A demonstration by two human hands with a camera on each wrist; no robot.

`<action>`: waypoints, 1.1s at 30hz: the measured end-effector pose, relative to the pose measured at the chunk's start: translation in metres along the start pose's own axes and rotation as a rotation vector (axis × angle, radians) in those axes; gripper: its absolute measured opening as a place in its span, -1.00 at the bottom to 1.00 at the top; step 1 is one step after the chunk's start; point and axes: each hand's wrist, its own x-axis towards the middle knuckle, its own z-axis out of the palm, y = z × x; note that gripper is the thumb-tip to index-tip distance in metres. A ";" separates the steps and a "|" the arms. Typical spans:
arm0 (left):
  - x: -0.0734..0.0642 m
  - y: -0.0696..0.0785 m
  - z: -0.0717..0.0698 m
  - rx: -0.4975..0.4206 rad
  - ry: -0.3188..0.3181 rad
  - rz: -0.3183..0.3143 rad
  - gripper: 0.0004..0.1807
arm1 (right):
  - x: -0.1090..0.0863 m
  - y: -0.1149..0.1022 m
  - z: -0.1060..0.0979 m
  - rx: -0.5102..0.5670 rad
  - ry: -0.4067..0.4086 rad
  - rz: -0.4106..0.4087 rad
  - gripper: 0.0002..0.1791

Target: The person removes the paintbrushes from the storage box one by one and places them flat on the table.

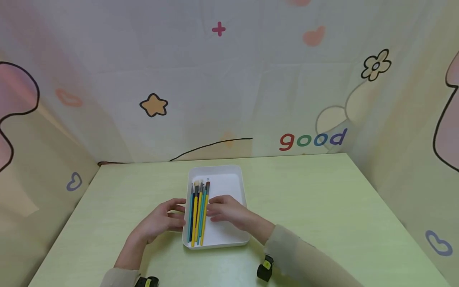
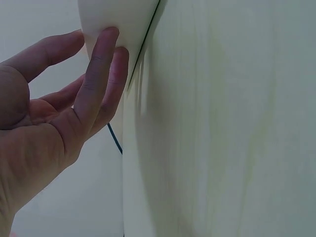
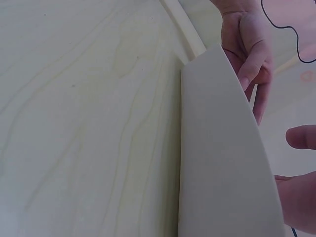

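A white rectangular tray point(image 1: 229, 231) lies on the table. Along its left side rests a row of several paintbrushes point(image 1: 198, 211), yellow, teal and dark handled, bristles toward the far end. My left hand point(image 1: 163, 219) touches the tray's left outer wall with nearly straight fingers; the left wrist view shows the fingertips point(image 2: 106, 37) against the white wall. Over the inside of the tray, my right hand point(image 1: 229, 211) has its fingers beside the rightmost yellow brush. In the right wrist view the tray wall point(image 3: 222, 158) hides part of that hand.
The pale green wood-grain table point(image 1: 305, 199) extends on both sides of the tray. Behind it hangs a printed cloth backdrop point(image 1: 215, 79) with a star, hearts and the word "good". Black bands show near both wrists.
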 end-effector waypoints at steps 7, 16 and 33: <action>-0.001 0.001 0.000 -0.003 -0.013 0.013 -0.26 | 0.011 0.001 0.010 -0.008 -0.003 -0.010 -0.42; 0.000 0.000 0.000 -0.002 -0.020 0.014 -0.24 | 0.017 -0.001 0.025 -0.010 0.031 0.000 -0.39; 0.001 0.001 -0.001 0.005 -0.037 0.006 -0.24 | 0.033 0.004 0.035 -0.101 0.087 -0.013 -0.46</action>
